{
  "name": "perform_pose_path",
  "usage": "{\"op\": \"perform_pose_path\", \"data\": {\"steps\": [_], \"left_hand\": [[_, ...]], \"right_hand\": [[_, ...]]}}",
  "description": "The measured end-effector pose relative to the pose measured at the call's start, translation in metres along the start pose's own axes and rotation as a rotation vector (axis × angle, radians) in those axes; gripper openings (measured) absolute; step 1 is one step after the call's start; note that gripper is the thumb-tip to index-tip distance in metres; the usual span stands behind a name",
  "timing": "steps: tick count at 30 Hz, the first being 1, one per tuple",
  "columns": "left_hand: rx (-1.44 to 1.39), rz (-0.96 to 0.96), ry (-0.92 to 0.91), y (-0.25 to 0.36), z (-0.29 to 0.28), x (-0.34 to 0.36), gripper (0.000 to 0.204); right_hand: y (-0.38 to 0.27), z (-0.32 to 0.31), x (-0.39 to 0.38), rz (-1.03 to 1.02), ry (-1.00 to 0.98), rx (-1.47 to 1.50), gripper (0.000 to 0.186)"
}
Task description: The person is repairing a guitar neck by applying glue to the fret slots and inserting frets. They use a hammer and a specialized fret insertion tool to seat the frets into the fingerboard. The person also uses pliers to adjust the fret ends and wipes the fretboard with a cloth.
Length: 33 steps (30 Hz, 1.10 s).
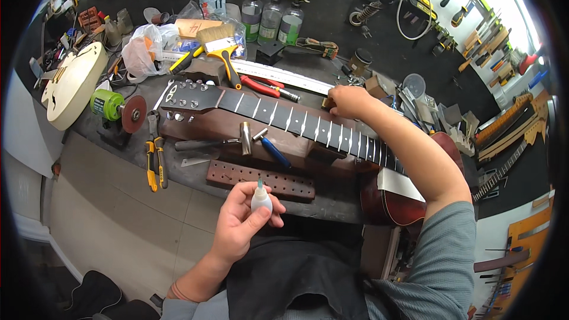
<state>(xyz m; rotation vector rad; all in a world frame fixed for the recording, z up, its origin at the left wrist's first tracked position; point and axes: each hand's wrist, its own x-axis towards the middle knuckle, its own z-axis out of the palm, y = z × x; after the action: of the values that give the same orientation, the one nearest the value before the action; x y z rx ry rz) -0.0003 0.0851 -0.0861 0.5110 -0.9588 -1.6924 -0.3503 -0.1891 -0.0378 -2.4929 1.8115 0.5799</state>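
Observation:
Upright in my left hand [244,219], a small white squeeze bottle [261,200] with a narrow tip is pinched between thumb and fingers, in front of the bench edge. My right hand [348,102] reaches over the guitar neck [278,116] to its far side. Its fingers are curled down beside a small brownish piece [328,104]; what they grip is mostly hidden. Whitish strips run along the frets of the dark fretboard. The headstock [188,96] lies at the left, and the dark red guitar body [373,201] is partly under my right arm.
Below the neck lie a metal hammer head [246,138], a blue-handled tool [275,153] and a drilled wooden block [261,181]. Yellow-black pliers [155,160] and a green grinder [109,105] sit left. Behind are a steel ruler [284,76], red pliers [261,86] and several bottles [270,21].

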Motion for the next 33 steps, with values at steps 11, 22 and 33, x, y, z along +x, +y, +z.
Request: {"op": "perform_pose_path", "data": {"steps": [11,22,33], "left_hand": [[-0.039,-0.137,-0.144,-0.014,0.000,0.005,0.035],[-0.026,-0.336,-0.478,-0.047,0.068,0.022,0.035],[0.023,-0.549,-0.693,-0.091,0.114,-0.007,0.037]], "right_hand": [[0.006,-0.057,-0.073,-0.011,0.295,0.250,0.042],[-0.092,-0.006,-0.372,-0.110,0.488,1.982,0.064],[-0.116,0.103,-0.466,-0.184,0.995,2.599,0.039]]}}
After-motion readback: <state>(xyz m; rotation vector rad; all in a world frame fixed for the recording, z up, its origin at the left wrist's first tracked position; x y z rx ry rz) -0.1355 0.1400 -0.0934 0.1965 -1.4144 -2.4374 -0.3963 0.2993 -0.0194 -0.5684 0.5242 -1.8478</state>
